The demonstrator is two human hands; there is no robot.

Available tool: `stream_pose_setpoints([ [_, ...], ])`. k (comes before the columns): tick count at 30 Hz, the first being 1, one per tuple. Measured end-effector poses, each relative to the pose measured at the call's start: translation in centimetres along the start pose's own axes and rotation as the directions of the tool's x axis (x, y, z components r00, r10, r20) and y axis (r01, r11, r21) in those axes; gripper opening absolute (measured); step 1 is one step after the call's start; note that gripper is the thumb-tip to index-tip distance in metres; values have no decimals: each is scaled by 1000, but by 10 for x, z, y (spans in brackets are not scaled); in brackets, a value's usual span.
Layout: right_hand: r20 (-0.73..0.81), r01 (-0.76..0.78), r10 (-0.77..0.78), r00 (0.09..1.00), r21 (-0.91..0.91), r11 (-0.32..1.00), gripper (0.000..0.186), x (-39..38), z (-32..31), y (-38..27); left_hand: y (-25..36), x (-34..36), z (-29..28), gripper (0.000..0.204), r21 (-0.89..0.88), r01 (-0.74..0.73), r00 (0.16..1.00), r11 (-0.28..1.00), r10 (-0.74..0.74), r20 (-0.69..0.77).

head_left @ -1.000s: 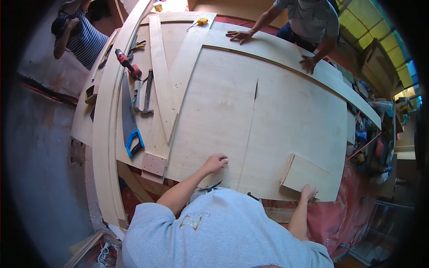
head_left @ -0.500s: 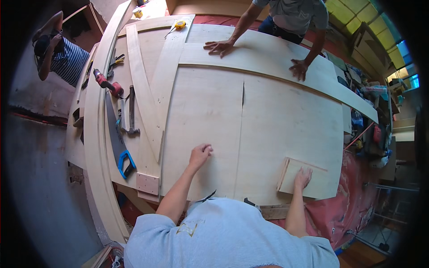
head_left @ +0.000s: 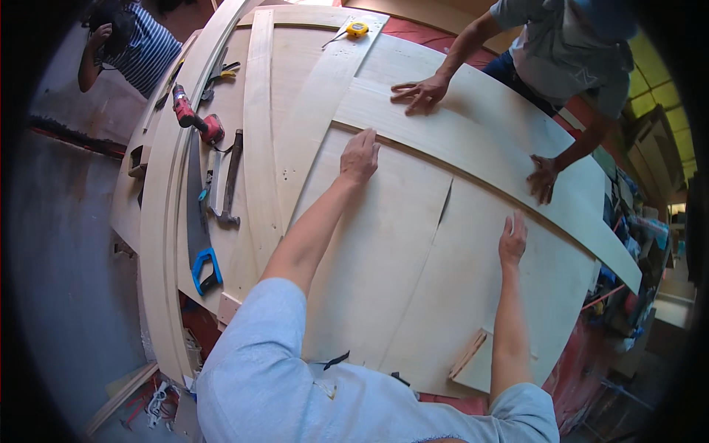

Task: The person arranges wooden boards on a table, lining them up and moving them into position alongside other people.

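My left hand (head_left: pixel 360 156) lies against the near edge of a long pale board (head_left: pixel 480 161), close to its left end, fingers stretched and holding nothing. My right hand (head_left: pixel 512 240) is over the large plywood panel (head_left: pixel 384 251), fingers pointing up toward the same board's edge, a little short of it. That board lies across the panel. A co-worker opposite presses one spread hand (head_left: pixel 419 94) onto the board's left part and the other hand (head_left: pixel 543 179) farther right. By my right forearm sits a small stack of wood pieces (head_left: pixel 474 365).
To the left lie a handsaw (head_left: pixel 201 251) with a blue handle, a hammer (head_left: pixel 231 184) and a red cordless drill (head_left: pixel 198 122). A yellow tape measure (head_left: pixel 357 29) rests on the upright frame board. A narrow split (head_left: pixel 445 201) shows in the panel. Another person (head_left: pixel 136 48) stands far left.
Both my hands have moved forward: the left to the long board's edge, the right off the small wood stack toward that board. The view has shifted and turned. The co-worker's hands remain on the board.
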State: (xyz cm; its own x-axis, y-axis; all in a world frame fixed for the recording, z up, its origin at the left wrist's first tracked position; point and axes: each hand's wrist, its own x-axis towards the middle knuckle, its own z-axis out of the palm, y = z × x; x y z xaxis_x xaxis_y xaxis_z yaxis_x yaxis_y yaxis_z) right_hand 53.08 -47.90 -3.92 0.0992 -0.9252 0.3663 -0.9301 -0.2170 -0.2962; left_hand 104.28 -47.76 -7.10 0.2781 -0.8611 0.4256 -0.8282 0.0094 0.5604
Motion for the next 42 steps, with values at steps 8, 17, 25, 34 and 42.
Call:
stream_pose_setpoints([
  [8,5,309,-309,951,-2,951,32,158,77,22,-51,77,55,61,325,-148,989,934,133,69],
  [17,164,416,-383,909,-371,830,48,219,134,31,-42,76,48,62,401,-168,980,900,106,171],
  [25,107,186,-167,980,-203,961,50,215,134,20,-40,73,45,61,370,-139,988,919,105,111],
  [34,99,122,-108,989,-146,982,49,199,120,7,-42,65,41,60,344,-135,990,929,110,92],
  [42,67,178,-171,983,-121,976,47,198,120,9,-38,62,36,59,328,-148,988,933,126,87],
])
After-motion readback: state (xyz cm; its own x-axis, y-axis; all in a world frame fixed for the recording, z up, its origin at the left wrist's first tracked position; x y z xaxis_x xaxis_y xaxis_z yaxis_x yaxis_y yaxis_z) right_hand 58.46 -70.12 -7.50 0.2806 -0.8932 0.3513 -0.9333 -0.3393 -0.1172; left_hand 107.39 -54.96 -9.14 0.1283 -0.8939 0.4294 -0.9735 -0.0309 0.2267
